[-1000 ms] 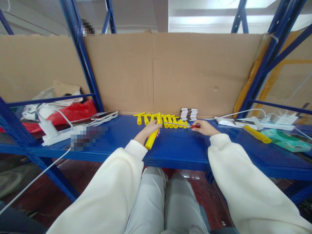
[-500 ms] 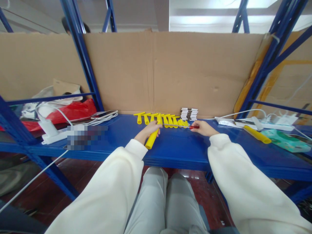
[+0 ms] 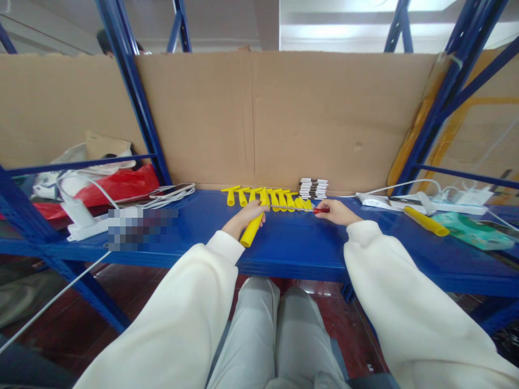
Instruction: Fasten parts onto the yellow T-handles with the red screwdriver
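Observation:
My left hand [image 3: 244, 216] is closed around a yellow T-shaped scraper-like tool [image 3: 252, 231]; its thick round handle slants down toward the front edge of the shelf. Between finger and thumb, my right hand [image 3: 338, 211] grips a screwdriver [image 3: 320, 210] by its red handle. The long thin shaft points left and reaches the upper part of the yellow tool; the exact contact at its tip is too small to make out. Behind my hands, several similar yellow T-shaped tools [image 3: 231, 196] lie in a row. Beside the row rises a stack of small white-and-dark packets [image 3: 313, 189].
A cardboard sheet [image 3: 316, 119] backs the blue shelf [image 3: 292, 248]. On the left lie a white power strip [image 3: 91, 224], cables and a red bag [image 3: 125, 183]. To the right are another yellow tool [image 3: 426, 221], a green packet [image 3: 472, 229] and more cables.
Both hands keep their grip on the yellow tool and the screwdriver, nearly in the same place. The whole view has shifted very slightly.

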`<state>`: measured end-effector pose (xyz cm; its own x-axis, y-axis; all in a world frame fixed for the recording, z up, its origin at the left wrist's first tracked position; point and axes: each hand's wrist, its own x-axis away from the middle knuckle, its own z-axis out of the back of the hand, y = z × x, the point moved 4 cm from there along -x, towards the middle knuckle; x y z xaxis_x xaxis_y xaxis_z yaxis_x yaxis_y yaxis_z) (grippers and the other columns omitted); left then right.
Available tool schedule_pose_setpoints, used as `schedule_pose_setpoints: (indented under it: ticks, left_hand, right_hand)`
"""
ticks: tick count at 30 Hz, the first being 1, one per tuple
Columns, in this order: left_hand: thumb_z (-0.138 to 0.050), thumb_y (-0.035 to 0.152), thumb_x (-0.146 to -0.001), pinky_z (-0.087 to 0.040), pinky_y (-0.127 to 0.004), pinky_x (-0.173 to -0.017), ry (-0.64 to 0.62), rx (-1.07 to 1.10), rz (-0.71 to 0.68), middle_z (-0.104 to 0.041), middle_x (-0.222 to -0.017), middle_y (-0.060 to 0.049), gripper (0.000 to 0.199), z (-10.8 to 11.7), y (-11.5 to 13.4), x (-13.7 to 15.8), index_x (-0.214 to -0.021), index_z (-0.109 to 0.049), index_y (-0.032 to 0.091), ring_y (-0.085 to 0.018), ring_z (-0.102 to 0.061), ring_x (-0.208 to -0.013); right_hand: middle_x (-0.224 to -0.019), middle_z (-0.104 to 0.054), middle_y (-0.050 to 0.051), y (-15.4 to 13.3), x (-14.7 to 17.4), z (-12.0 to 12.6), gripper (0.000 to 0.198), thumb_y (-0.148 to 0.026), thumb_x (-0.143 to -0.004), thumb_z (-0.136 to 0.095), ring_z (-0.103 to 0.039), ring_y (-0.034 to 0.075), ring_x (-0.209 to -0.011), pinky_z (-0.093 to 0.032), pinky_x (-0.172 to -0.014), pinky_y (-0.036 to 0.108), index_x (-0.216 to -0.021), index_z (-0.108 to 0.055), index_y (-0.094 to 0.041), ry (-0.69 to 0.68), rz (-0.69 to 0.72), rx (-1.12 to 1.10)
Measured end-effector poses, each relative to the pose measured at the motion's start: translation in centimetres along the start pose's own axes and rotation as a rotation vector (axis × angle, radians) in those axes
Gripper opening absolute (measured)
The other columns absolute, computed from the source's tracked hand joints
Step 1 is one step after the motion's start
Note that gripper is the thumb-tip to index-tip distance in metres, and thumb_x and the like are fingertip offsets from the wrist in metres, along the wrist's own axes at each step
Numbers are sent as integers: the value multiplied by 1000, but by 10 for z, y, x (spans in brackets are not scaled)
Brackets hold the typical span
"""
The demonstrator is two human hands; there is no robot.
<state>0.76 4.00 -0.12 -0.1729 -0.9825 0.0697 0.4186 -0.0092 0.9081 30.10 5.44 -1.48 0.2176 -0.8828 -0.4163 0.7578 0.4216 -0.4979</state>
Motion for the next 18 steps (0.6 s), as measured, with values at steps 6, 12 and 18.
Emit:
schedule_pose_setpoints:
  ticks: [6, 12, 18]
  left_hand:
    - [-53, 14, -90, -41, -19, -40, -2, -6, -3, -51, -46, 6, 6, 0, 0, -1, -94, -54, 18, -11, -47, -35]
    - [-54, 15, -90, -40, -19, -41, 5, -3, -1, -52, -45, 5, 5, 0, -1, -3, -93, -54, 18, -11, -47, -35]
    - [-53, 15, -89, -38, -20, -41, 6, 14, 4, -51, -43, 5, 6, 0, -2, -5, -93, -55, 17, -12, -49, -35]
  right_hand:
    - [-76, -74, 4, 0, 0, 0, 13, -32, -71, -73, -69, 23, -78, -56, -77, 36, -71, -65, -21, 7, 12, 12]
    - [-76, -74, 4, -2, 1, 0, 15, -34, -72, -74, -69, 22, -76, -56, -75, 35, -73, -67, -22, -1, 10, 8]
    - [-76, -74, 5, -3, 1, 2, 18, -38, -73, -74, -69, 23, -75, -57, -77, 37, -74, -67, -22, 3, 17, 16]
